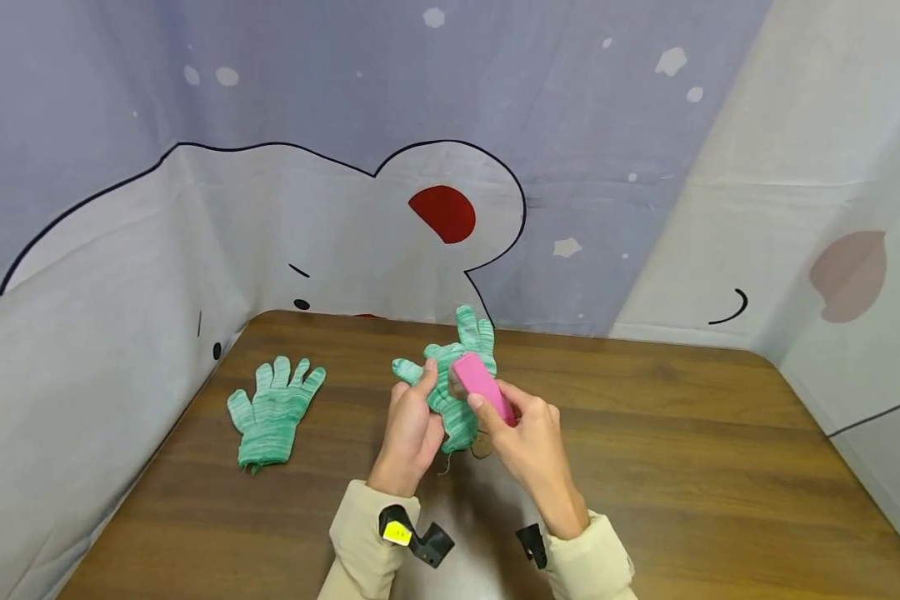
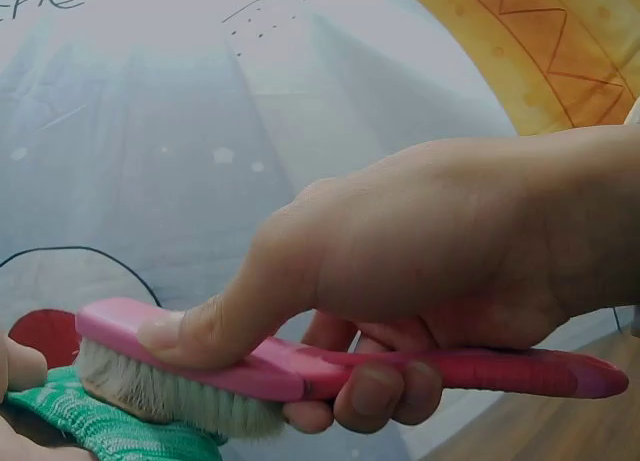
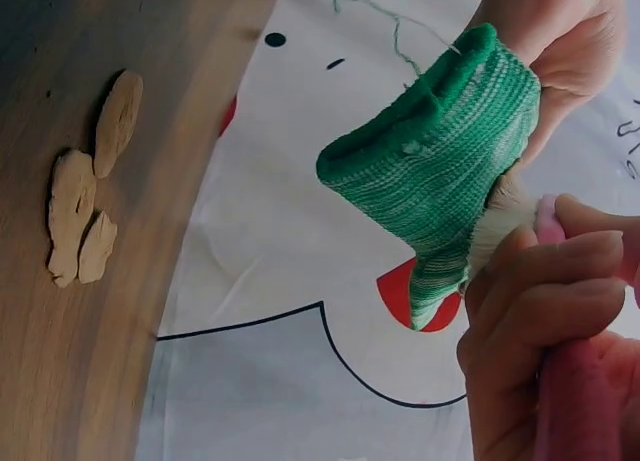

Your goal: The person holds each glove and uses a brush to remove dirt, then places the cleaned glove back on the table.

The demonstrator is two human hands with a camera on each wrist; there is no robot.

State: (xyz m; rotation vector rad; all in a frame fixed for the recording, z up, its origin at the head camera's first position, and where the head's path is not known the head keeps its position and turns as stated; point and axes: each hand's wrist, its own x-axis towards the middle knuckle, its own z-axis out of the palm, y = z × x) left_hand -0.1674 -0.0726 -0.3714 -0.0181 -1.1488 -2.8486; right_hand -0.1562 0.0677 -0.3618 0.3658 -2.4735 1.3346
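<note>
My left hand [image 1: 412, 429] grips a green-and-white knit glove [image 1: 461, 408], its thumb over the near side. The glove is raised off the table, fingers pointing away and cuff toward me; a loose thread hangs from the cuff. My right hand [image 1: 532, 437] holds a pink scrub brush [image 1: 483, 387] by its handle, thumb along the back of the head. In the left wrist view the pale bristles [image 2: 160, 396] press against the glove's fabric. The right wrist view shows the glove's dark green cuff [image 3: 400, 131] and the bristles touching its side.
A matching green glove [image 1: 273, 417] lies flat at the left of the wooden table [image 1: 682, 450]. Several flat tan pieces [image 3: 75, 211] lie on the wood in the right wrist view. A patterned cloth [image 1: 330, 225] surrounds the table's back and sides.
</note>
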